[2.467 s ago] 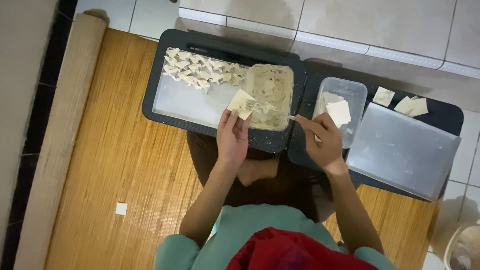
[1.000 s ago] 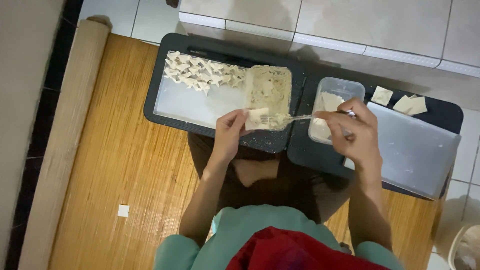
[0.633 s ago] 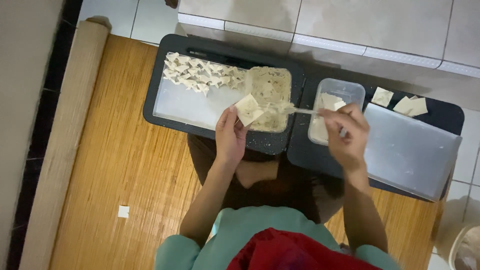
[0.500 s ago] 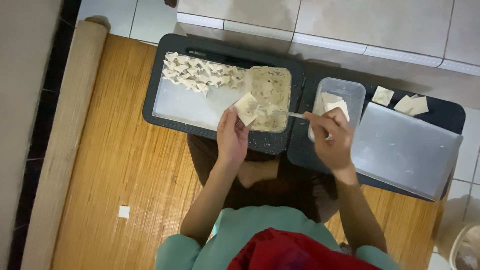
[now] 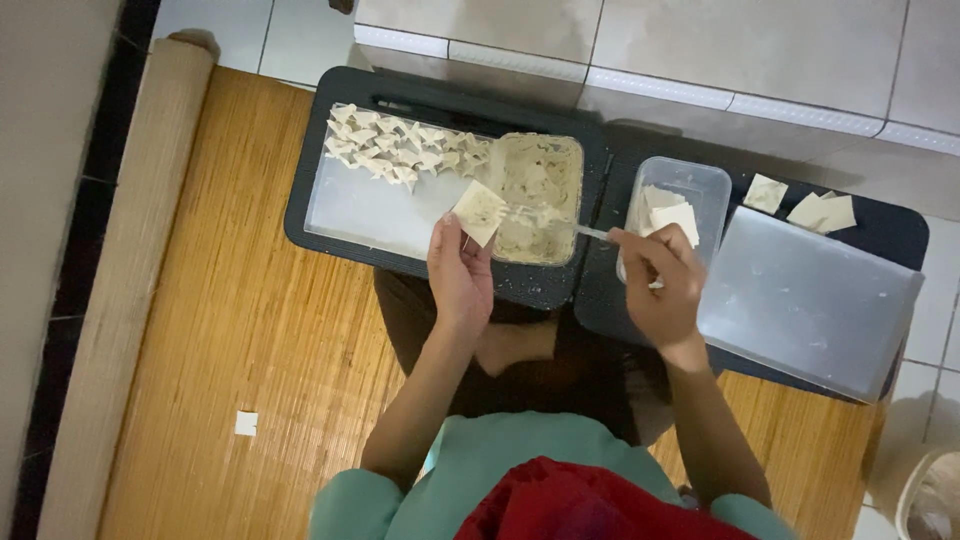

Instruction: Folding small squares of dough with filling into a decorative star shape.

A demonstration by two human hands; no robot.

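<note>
My left hand (image 5: pixel 460 275) holds up a square dumpling wrapper (image 5: pixel 479 211) with a dab of filling on it, above the left black tray (image 5: pixel 330 235). My right hand (image 5: pixel 660 285) grips a metal fork (image 5: pixel 560 224) whose tines reach into the clear tub of pale filling (image 5: pixel 535 185). Several folded dumplings (image 5: pixel 395 152) lie in rows on a clear sheet at the tray's far left. A small clear container of stacked wrappers (image 5: pixel 672 207) sits just beyond my right hand.
A frosted plastic lid (image 5: pixel 805 300) lies on the right black tray (image 5: pixel 890 225), with loose wrappers (image 5: pixel 815 208) behind it. A bamboo mat (image 5: pixel 230 340) covers the floor, a rolled mat (image 5: pixel 130 270) along its left, white tiles beyond. A small white scrap (image 5: pixel 246 423) lies on the mat.
My right hand came off the wrapper container and brought the fork to the filling tub. My left hand kept the wrapper raised, which now carries filling.
</note>
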